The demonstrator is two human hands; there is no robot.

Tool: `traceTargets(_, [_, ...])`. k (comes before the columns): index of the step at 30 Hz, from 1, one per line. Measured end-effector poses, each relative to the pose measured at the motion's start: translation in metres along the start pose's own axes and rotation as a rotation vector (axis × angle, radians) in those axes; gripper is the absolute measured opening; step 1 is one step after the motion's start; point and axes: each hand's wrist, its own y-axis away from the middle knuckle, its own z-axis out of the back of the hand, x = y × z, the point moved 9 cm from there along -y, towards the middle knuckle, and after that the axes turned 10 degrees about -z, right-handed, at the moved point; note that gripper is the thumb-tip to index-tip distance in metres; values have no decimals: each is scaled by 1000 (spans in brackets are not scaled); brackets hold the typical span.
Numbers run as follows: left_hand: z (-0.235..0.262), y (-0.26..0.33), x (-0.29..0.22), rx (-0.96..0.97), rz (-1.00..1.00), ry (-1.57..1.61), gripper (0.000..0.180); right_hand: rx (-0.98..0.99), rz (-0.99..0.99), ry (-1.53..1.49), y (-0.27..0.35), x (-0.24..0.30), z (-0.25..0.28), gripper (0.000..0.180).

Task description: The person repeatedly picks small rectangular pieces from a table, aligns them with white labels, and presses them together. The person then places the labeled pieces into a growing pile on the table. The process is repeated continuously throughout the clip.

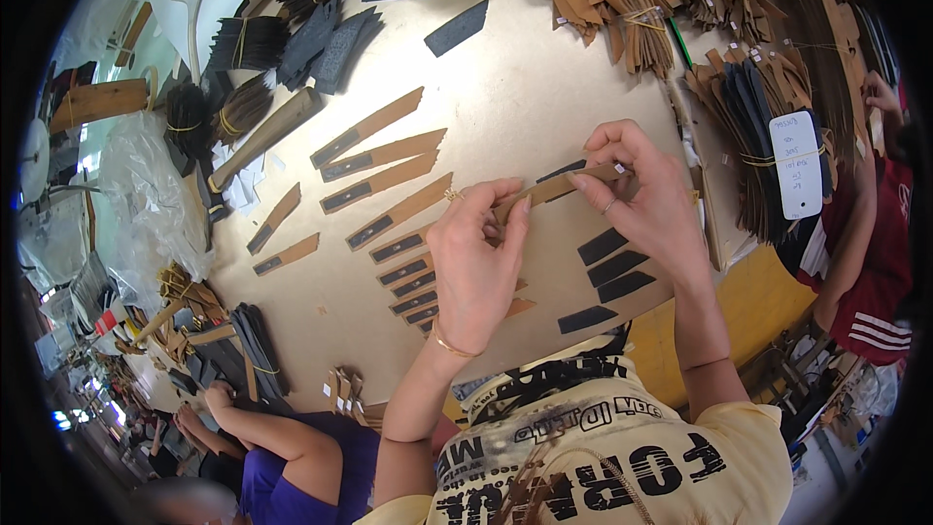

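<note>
A brown leather strip point(542, 192) is stretched between my two hands above the tan tabletop. My left hand point(478, 258) pinches its left end between thumb and fingers. At the strip's other end, by a small white label, the fingertips of my right hand point(641, 199) are closed on it. Just behind the strip shows a narrow black piece point(561, 171). To the left lie several brown strips point(389, 148) with dark patches at one end, partly hidden by my left hand. Several slanted black pieces point(619, 266) lie below my right hand.
A hammer point(267, 136) lies at the left near black bundles point(248, 42). Tied brown bundles point(632, 24) and a tagged dark bundle point(763, 151) line the far right. A single black piece point(457, 29) lies far back. Co-workers' arms point(282, 447) show at both sides.
</note>
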Motion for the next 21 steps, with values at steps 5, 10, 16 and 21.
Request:
traceTargets(5, [0, 1, -5, -4, -38, -26, 15, -4, -72, -25, 0, -6, -1, 28])
traceTargets(10, [-3, 0, -13, 14, -115, -15, 14, 0, -69, -10, 0, -5, 0, 28])
traceTargets(16, [-10, 3, -25, 128, -213, -152, 24, 2, -79, -13, 0, -6, -1, 28])
traceTargets(21, [-15, 4, -28, 195, -266, -235, 29, 2, -74, -28, -1, -5, -1, 28])
